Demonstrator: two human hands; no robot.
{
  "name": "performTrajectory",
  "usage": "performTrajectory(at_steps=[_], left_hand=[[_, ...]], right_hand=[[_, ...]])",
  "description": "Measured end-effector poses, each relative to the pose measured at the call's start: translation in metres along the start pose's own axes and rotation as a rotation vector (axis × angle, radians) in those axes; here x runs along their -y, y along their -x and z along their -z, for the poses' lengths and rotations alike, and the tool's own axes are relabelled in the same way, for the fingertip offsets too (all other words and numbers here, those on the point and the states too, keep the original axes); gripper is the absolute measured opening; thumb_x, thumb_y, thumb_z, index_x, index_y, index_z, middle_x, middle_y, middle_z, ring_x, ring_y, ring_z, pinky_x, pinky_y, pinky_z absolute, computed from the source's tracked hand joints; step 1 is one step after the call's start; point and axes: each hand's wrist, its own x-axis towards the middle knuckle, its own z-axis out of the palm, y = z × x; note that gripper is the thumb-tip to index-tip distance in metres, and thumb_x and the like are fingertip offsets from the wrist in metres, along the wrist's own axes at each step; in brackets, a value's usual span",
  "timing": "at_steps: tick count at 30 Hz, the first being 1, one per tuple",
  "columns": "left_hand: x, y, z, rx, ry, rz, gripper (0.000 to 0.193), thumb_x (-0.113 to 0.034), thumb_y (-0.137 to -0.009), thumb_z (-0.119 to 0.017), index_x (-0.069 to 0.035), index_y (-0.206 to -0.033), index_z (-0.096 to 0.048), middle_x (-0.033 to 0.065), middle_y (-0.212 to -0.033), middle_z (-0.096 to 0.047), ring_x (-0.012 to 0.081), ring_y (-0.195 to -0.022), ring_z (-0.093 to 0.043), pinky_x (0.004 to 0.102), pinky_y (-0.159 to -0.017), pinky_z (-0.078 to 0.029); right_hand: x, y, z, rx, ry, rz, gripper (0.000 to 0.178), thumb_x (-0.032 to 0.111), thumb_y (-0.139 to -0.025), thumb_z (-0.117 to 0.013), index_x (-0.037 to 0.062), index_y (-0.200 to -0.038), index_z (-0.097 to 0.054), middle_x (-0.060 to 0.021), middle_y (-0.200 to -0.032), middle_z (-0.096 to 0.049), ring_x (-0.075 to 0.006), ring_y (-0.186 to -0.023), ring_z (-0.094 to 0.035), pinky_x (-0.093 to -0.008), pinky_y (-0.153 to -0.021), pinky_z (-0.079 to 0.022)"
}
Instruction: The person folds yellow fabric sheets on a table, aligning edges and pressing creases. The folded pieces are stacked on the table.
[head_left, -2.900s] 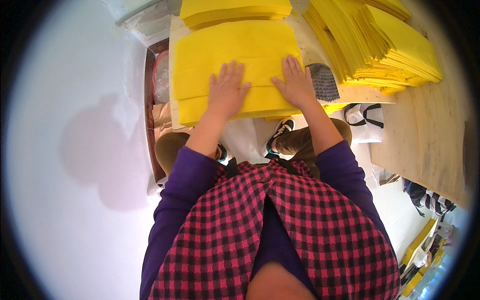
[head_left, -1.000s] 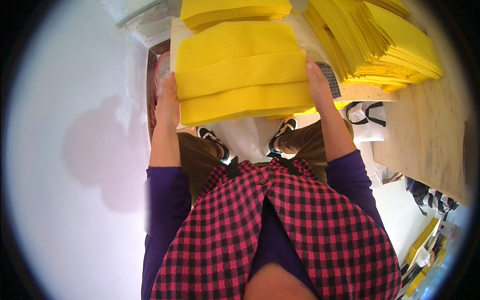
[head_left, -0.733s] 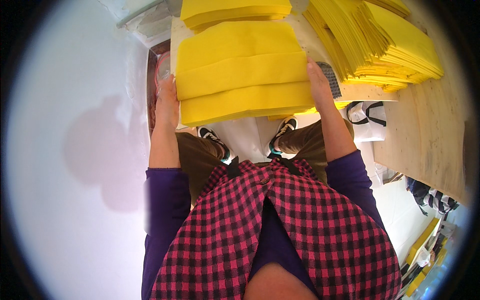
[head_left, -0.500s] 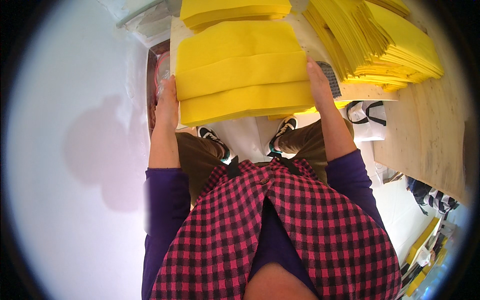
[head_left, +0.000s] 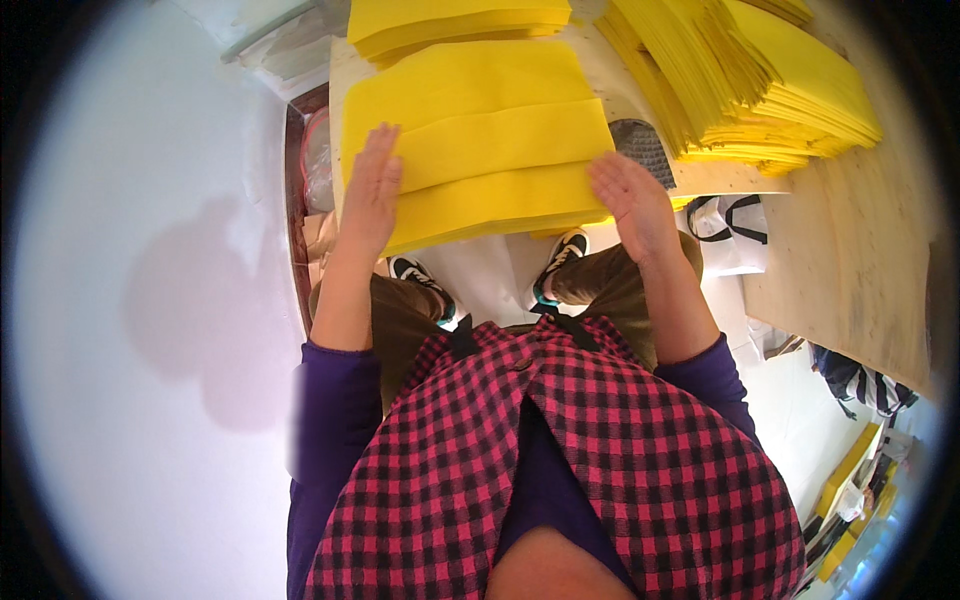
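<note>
At upper centre of the frame lies a yellow stack (head_left: 490, 135). The left hand (head_left: 374, 195) is over its left edge, the right hand (head_left: 634, 203) by its lower right corner, both with fingers outstretched; whether they touch is unclear.

The counter (head_left: 728, 178) is made of light brown wood with little dark specks. A big yellow pile (head_left: 475, 145) sits at the front, toward the left. Just behind it is another yellow pile (head_left: 460, 18). On the right is a messy yellow heap (head_left: 740, 85) of many thin sheets, some leaning. A gray, bumpy thing (head_left: 643, 143) lies between the big front pile and the heap.
</note>
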Motion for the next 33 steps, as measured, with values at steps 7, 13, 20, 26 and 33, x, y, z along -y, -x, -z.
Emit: performTrajectory(at_steps=[7, 13, 20, 26, 33], left_hand=[[0.0, -0.008, -0.033, 0.284, 0.013, 0.059, 0.047, -0.036, -0.1, -0.038, -0.008, -0.138, -0.043, 0.019, -0.145, -0.037, 0.0326, -0.138, -0.03, 0.0478, -0.113, -0.016], [0.01, -0.005, -0.037, 0.265, 0.017, 0.014, 0.05, -0.038, -0.1, -0.039, -0.006, -0.137, -0.044, 0.0194, -0.144, -0.039, 0.0329, -0.137, -0.031, 0.0489, -0.113, -0.016], [0.013, -0.005, -0.038, 0.269, 0.044, 0.033, 0.049, -0.039, -0.1, -0.039, -0.007, -0.137, -0.044, 0.0194, -0.144, -0.039, 0.0321, -0.138, -0.03, 0.0482, -0.113, -0.015], [0.004, -0.004, -0.032, 0.111, 0.158, -0.014, 0.041, -0.031, -0.099, -0.044, -0.006, -0.13, -0.05, 0.0175, -0.135, -0.049, 0.0309, -0.128, -0.044, 0.0423, -0.108, -0.029], [-0.037, 0.031, -0.018, 0.018, 1.086, 0.735, 0.037, -0.024, -0.099, -0.044, 0.008, -0.115, -0.051, 0.0236, -0.114, -0.058, 0.0313, -0.106, -0.059, 0.0367, -0.09, -0.049]], right_hand=[[-0.011, -0.004, -0.004, 0.015, -0.286, -0.235, 0.043, 0.018, -0.098, -0.047, -0.0095, -0.129, -0.036, -0.0263, -0.13, -0.043, -0.0365, -0.122, -0.046, -0.0423, -0.104, -0.041], [-0.014, -0.031, -0.001, 0.039, -0.323, -0.176, 0.041, 0.018, -0.098, -0.046, -0.0089, -0.128, -0.038, -0.0258, -0.131, -0.042, -0.0364, -0.123, -0.045, -0.044, -0.105, -0.039], [-0.007, -0.067, 0.006, 0.05, -0.171, -0.138, 0.031, 0.018, -0.097, -0.049, -0.0072, -0.115, -0.051, -0.0199, -0.112, -0.057, -0.0311, -0.106, -0.057, -0.0414, -0.096, -0.048], [0.002, -0.079, -0.001, -0.093, 0.119, -0.118, 0.021, 0.013, -0.093, -0.055, -0.005, -0.105, -0.054, -0.0165, -0.101, -0.062, -0.0261, -0.089, -0.064, -0.038, -0.081, -0.057], [0.006, -0.08, -0.002, -0.12, 0.096, -0.121, 0.019, 0.01, -0.091, -0.056, -0.0035, -0.104, -0.055, -0.0151, -0.098, -0.064, -0.0247, -0.085, -0.065, -0.0361, -0.076, -0.058]])
